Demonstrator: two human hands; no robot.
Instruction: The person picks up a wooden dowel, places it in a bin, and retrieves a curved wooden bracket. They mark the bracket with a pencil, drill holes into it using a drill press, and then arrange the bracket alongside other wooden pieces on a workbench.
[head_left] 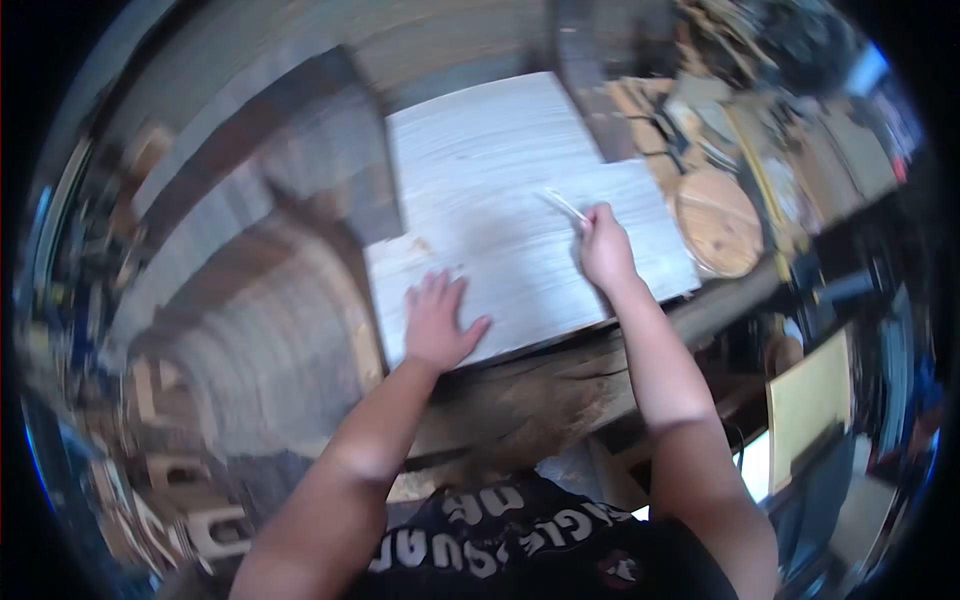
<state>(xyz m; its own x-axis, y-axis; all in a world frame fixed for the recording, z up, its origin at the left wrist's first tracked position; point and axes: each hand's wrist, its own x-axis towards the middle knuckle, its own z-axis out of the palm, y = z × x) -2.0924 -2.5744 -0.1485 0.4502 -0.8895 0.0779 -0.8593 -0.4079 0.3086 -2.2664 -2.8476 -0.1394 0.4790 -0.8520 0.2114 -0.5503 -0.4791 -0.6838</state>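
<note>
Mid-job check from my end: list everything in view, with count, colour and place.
Pale board: one stepped outline, whitish grey, centre; whether it is several pieces, cannot tell.
Slim stick: one, whitish, in the right hand, over the board.
Wooden bench: one, brown, under the board.
Wooden pieces: several, brown and grey, left; blurred.
Round wooden piece: one, light brown, right of the board.
Yellow strip: one, upper right.
Flat panel: one, yellowish tan, lower right.
Background clutter: uncountable, mixed colours, both sides.
Shirt: one, black with white lettering, bottom.
Hands: two, bare; left spread on the board, right gripping the stick.
</note>
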